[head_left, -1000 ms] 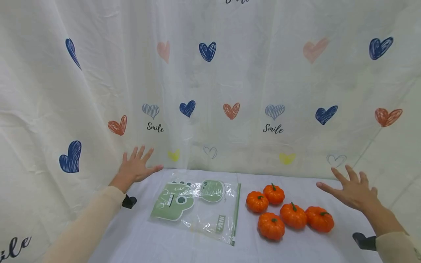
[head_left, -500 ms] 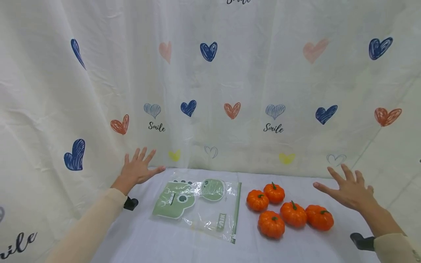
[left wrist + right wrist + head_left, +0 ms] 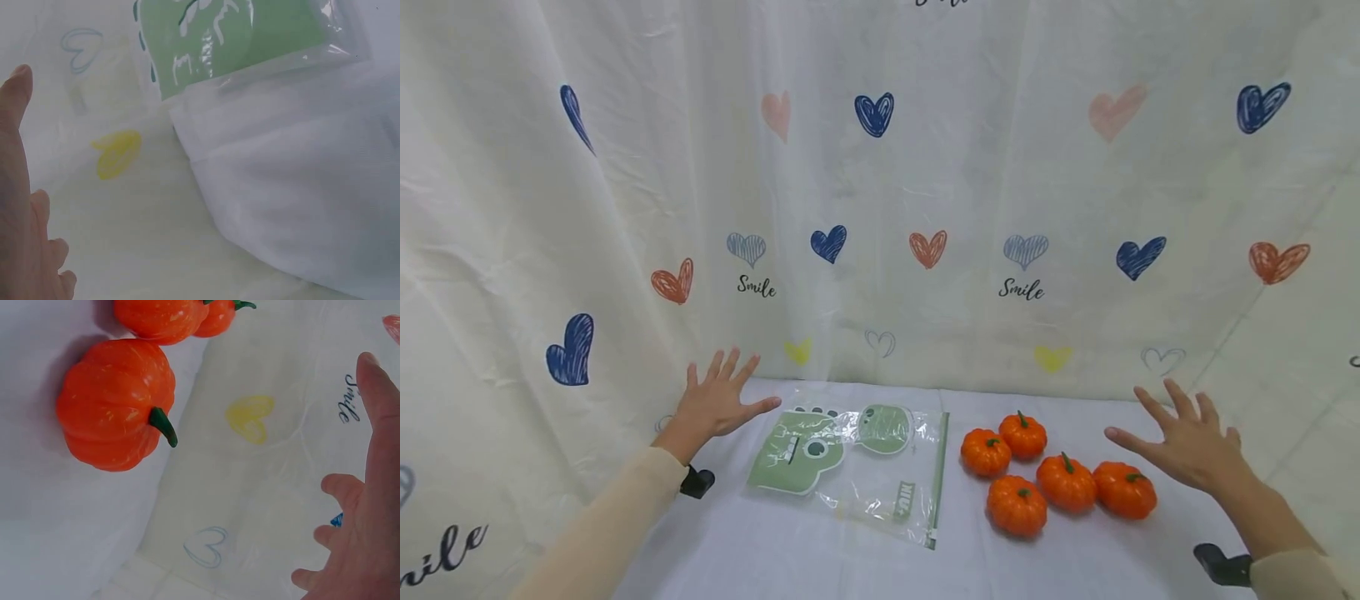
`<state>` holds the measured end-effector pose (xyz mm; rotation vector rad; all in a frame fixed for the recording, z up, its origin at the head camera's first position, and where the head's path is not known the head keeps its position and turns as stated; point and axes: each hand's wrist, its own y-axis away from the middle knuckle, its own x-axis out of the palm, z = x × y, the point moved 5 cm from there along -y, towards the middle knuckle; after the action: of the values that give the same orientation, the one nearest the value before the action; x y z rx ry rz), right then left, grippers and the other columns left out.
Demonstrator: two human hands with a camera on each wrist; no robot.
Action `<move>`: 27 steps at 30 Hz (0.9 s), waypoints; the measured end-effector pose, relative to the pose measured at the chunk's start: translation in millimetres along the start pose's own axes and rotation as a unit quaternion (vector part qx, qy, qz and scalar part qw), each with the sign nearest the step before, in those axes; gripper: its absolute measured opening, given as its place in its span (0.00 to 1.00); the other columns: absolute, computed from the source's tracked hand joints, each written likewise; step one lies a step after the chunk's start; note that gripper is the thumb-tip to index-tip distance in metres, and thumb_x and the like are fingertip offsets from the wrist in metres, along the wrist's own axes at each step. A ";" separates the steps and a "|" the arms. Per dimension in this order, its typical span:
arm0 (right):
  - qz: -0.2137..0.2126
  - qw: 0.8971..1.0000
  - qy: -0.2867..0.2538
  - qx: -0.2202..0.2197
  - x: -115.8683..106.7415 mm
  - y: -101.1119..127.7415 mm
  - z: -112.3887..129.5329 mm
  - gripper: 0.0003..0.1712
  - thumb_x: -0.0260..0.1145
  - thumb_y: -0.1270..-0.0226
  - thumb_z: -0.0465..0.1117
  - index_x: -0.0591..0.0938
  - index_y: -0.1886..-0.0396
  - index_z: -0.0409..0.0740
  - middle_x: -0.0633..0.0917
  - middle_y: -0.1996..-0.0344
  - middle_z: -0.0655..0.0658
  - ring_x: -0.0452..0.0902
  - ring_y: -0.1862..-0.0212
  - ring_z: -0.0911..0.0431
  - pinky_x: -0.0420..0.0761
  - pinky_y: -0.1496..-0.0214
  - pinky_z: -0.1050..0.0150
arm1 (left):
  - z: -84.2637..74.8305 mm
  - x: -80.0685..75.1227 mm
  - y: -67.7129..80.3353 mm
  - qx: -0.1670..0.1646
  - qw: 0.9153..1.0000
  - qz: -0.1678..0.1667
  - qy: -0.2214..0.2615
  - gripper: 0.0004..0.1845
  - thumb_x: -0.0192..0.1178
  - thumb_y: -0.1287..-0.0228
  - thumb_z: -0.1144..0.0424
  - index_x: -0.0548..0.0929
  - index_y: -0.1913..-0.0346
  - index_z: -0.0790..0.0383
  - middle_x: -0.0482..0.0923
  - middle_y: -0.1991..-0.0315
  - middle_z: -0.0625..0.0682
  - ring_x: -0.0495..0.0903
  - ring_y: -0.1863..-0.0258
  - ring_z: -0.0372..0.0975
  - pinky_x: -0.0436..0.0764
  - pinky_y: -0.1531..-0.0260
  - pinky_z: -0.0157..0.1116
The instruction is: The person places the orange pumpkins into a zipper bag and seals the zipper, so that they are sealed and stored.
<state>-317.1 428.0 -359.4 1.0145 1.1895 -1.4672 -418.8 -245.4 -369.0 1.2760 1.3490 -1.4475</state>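
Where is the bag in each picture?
Head: the bag lies low, just left of centre, left of the pumpkins.
Left wrist: at the top, cut off by the upper edge.
Right wrist: not in it.
Shared landmark: the heart-printed curtain, seen in all three views.

Left grip [image 3: 715,406], fingers spread, near clear green-printed bag [image 3: 867,473] on white-covered desk [image 3: 820,560]; right grip [image 3: 1197,447], fingers spread, near five orange pumpkins [image 3: 1064,485]; heart-printed curtain [image 3: 973,179] behind.
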 end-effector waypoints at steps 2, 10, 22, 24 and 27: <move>0.003 1.000 0.001 -0.004 2.0 2.0 3.1 0.64 0.53 0.37 0.78 0.49 0.19 0.37 0.38 0.24 0.20 0.29 0.29 0.14 0.39 0.43 0.10 | -3.2 2.9 3.4 0.005 1.000 -0.002 -0.006 0.56 0.47 0.39 0.20 0.53 0.17 0.52 0.44 0.17 0.66 0.41 0.19 0.64 0.35 0.28 0.72; 0.006 1.000 0.012 -0.018 9.1 9.5 15.4 0.64 0.55 0.38 0.79 0.51 0.19 0.39 0.39 0.23 0.21 0.32 0.29 0.14 0.40 0.42 0.11 | -15.5 14.5 14.3 0.022 0.999 -0.015 -0.031 0.56 0.45 0.41 0.18 0.54 0.18 0.49 0.48 0.17 0.63 0.44 0.18 0.62 0.40 0.28 0.73; -0.014 0.997 0.046 -0.055 21.4 30.5 37.6 0.57 0.56 0.36 0.77 0.57 0.19 0.46 0.49 0.22 0.25 0.46 0.30 0.18 0.52 0.42 0.12 | -28.7 28.3 35.8 0.049 0.998 -0.028 -0.041 0.55 0.45 0.42 0.18 0.57 0.18 0.47 0.52 0.18 0.62 0.48 0.19 0.61 0.42 0.28 0.73; -0.017 0.997 0.049 -0.059 22.3 33.0 41.5 0.57 0.57 0.36 0.77 0.58 0.19 0.47 0.50 0.22 0.26 0.47 0.31 0.19 0.53 0.42 0.12 | -30.7 30.5 39.6 0.052 0.997 -0.032 -0.040 0.54 0.46 0.42 0.18 0.57 0.19 0.47 0.52 0.18 0.61 0.49 0.19 0.61 0.42 0.28 0.73; -0.018 0.997 0.045 -0.060 26.0 36.8 45.2 0.56 0.57 0.36 0.76 0.59 0.19 0.47 0.51 0.22 0.26 0.48 0.31 0.19 0.54 0.43 0.12 | -33.9 34.5 45.0 0.057 0.997 -0.037 -0.038 0.54 0.47 0.42 0.19 0.58 0.19 0.46 0.53 0.18 0.61 0.50 0.19 0.60 0.41 0.28 0.73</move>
<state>-287.7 376.6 -383.3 0.9897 1.3503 -1.3718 -376.9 -215.4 -410.4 1.2405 1.2910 -1.6276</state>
